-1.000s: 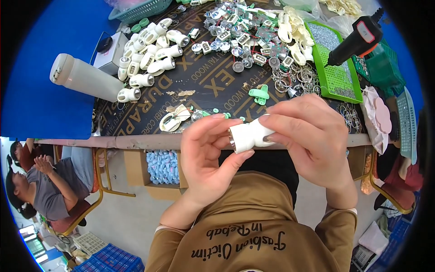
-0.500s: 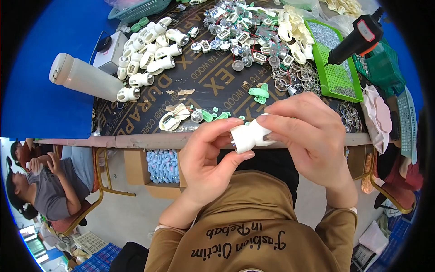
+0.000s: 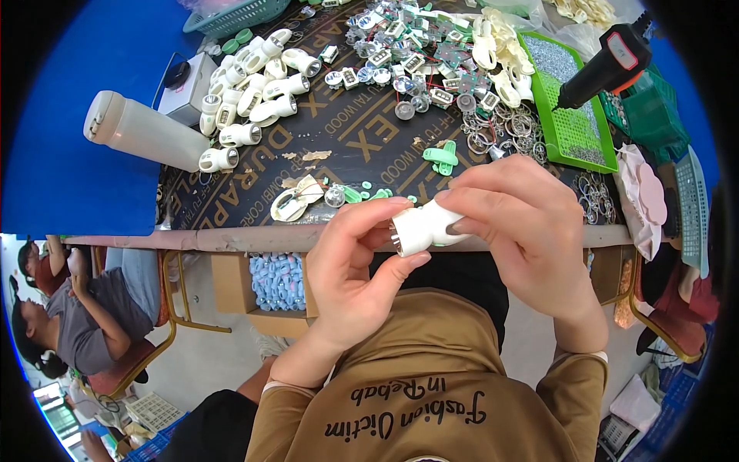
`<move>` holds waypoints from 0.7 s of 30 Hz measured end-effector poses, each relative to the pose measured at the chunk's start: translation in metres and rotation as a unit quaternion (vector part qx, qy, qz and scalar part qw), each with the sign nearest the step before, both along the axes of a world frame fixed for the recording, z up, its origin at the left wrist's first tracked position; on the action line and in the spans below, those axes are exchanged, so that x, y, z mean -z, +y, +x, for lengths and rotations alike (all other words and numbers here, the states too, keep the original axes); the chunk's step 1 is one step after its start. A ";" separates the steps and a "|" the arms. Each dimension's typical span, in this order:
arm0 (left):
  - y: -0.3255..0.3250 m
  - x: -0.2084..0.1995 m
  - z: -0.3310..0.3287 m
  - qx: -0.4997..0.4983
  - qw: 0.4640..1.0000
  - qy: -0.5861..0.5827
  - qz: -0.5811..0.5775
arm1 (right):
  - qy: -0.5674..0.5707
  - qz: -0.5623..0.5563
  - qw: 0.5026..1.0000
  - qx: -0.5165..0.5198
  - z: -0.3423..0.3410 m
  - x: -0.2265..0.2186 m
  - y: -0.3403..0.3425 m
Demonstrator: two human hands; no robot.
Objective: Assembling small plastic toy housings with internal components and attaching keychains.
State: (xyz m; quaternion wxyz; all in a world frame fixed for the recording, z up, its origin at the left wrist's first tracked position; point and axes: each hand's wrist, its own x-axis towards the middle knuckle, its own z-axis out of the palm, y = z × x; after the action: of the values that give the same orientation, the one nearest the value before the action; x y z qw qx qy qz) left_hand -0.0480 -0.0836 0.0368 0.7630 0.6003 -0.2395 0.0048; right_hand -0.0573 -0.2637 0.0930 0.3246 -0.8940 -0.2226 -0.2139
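Observation:
Between my two hands, just over the table's front edge, is a small white flashlight (image 3: 419, 229), lying roughly level with its wide lens end toward the left. My left hand (image 3: 356, 269) pinches that lens end between thumb and fingers. The narrower end is gripped by the fingertips of my right hand (image 3: 523, 235), which cover part of it. Beyond my hands on the table lie green plastic pieces (image 3: 440, 158), an opened white flashlight shell (image 3: 296, 200) and a clear lens part (image 3: 334, 197).
Finished-looking white flashlights (image 3: 262, 85) are heaped at the back left beside a white bottle (image 3: 146, 129). Wired lamp parts (image 3: 408, 65) fill the back middle. At right stand a green tray (image 3: 573, 131) of screws and a black electric screwdriver (image 3: 604, 65). Below is a carton (image 3: 235, 285) of blue pieces.
The flashlight has turned slightly in my fingers, and a touch of green now shows along its underside. Both hands keep their grip. At lower left, another person's leg has come into view.

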 end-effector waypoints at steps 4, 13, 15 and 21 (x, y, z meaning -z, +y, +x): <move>0.000 0.000 0.000 0.011 1.000 -0.003 -0.016 | 0.005 0.006 1.000 0.003 -0.001 0.001 0.001; 0.002 -0.001 0.001 -0.006 0.999 -0.011 0.039 | 0.011 0.000 1.000 -0.001 -0.001 -0.002 0.001; 0.003 0.000 0.002 -0.006 0.999 -0.011 0.046 | 0.022 0.012 1.000 0.000 -0.001 -0.003 0.000; 0.000 -0.007 0.001 -0.006 0.999 0.021 0.044 | 0.035 -0.005 0.999 0.013 -0.002 -0.009 0.001</move>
State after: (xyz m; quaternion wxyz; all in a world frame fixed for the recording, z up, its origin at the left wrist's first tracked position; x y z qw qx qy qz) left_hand -0.0466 -0.0837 0.0436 0.7403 0.6350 -0.2202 -0.0141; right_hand -0.0593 -0.2629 0.1024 0.3249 -0.9053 -0.2007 -0.1859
